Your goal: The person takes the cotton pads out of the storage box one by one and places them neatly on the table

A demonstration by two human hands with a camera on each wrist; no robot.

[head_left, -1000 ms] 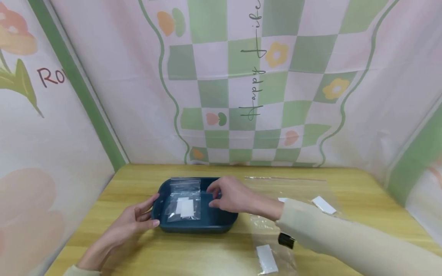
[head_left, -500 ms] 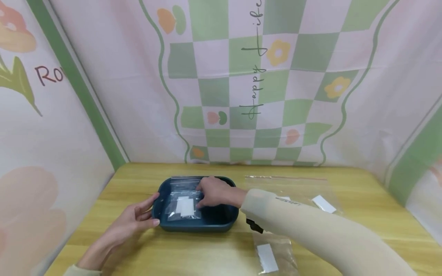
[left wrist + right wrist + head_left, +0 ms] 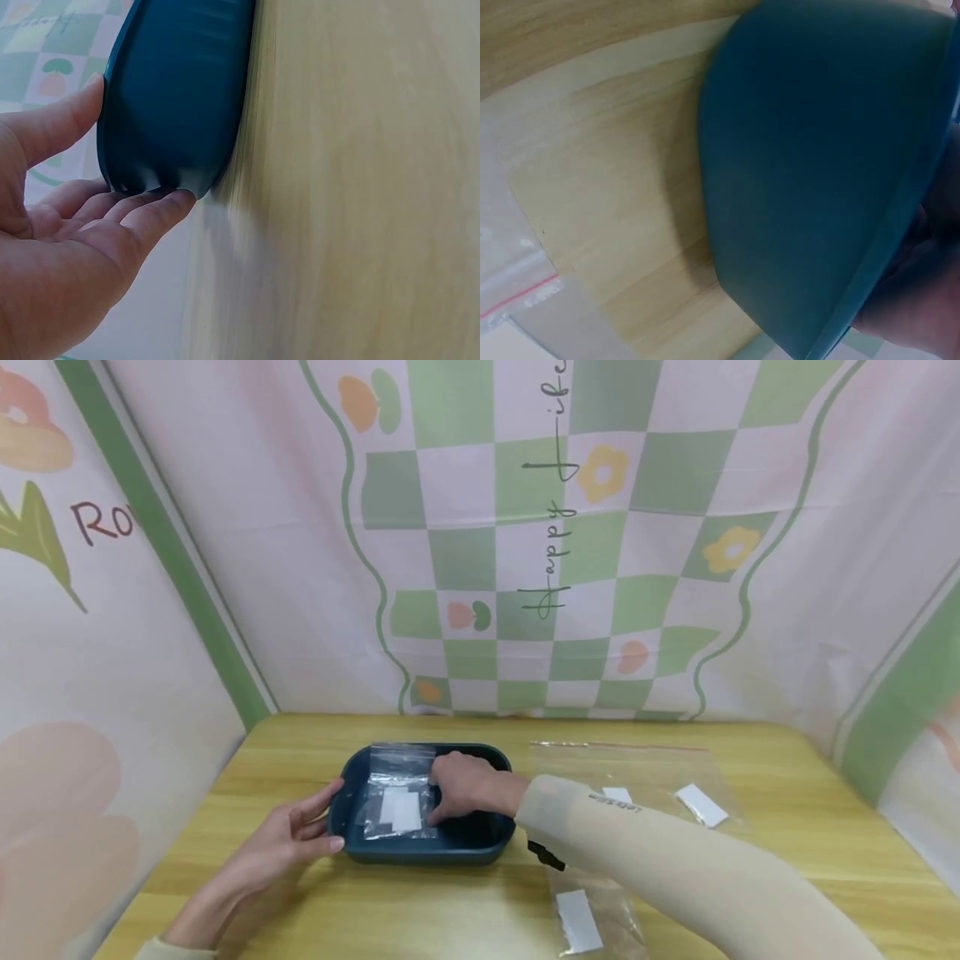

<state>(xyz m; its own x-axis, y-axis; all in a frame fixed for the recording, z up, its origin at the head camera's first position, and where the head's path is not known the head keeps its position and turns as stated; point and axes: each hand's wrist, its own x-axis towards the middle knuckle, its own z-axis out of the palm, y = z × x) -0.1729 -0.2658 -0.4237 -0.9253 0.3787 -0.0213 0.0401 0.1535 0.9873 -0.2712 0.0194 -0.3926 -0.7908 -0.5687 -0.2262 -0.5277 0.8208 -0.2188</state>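
Note:
A dark blue tray stands on the wooden table. Inside its left half lie clear zip bags, seemingly overlapped, with white rectangular pieces showing. My left hand holds the tray's left end, thumb at the near corner and fingers farther back. In the left wrist view, the left hand has its thumb and fingertips against the tray wall. My right hand reaches inside the tray, its curled fingers and thumb at the bags' right edge. Whether it pinches them is hidden. The tray wall blocks most of the right wrist view.
Right of the tray, a large clear zip bag lies flat with a white piece on or in it. Nearer the front is another clear bag with a white piece. A patterned cloth hangs behind the table.
My right hand has moved left inside the tray to the bags' right edge, and its fingers have curled in more. The left hand has stayed at the tray's left end.

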